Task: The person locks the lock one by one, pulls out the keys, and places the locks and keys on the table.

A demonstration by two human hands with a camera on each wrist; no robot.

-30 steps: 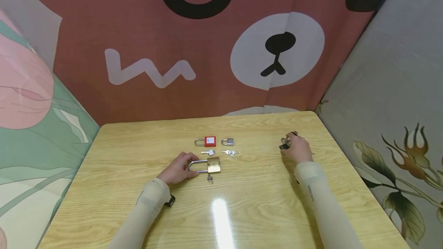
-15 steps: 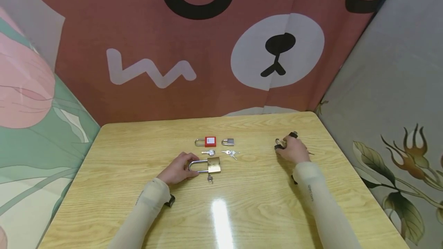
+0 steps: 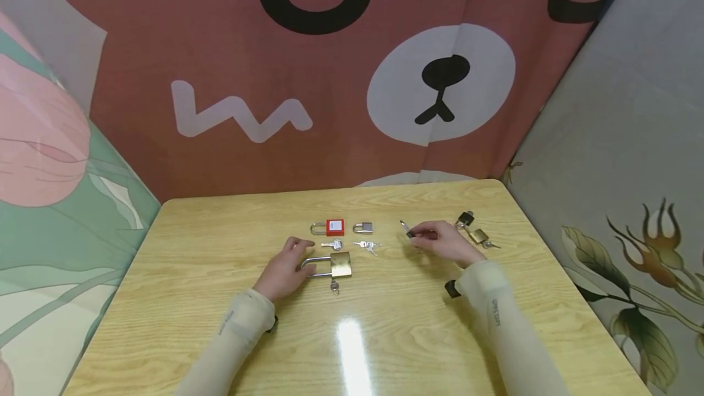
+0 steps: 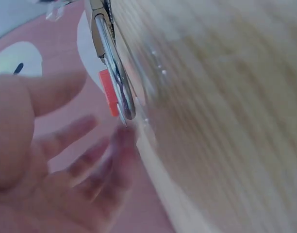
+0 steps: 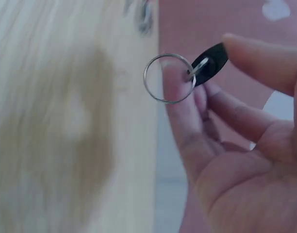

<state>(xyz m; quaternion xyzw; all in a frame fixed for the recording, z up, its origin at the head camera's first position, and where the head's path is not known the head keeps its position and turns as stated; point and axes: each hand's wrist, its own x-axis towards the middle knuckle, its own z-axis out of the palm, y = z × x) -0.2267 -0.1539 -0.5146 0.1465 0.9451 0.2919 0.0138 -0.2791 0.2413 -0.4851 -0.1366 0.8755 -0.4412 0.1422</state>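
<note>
My right hand pinches a key with a black head, held above the table. A split ring hangs from that head, and the slim silver tip points away in the head view. On the left, my left hand is beside the shackle of a large brass padlock, its fingers loosely spread and blurred in the left wrist view. A small key sits at the padlock's near side.
Behind the brass padlock lie a red padlock, a small grey padlock, a single key and a bunch of keys. At the right are a black padlock and a small brass padlock with keys.
My right hand has moved left from the padlocks at the right, carrying the black-headed key and leaving those padlocks in sight. The left hand's fingers have loosened around the big shackle.
</note>
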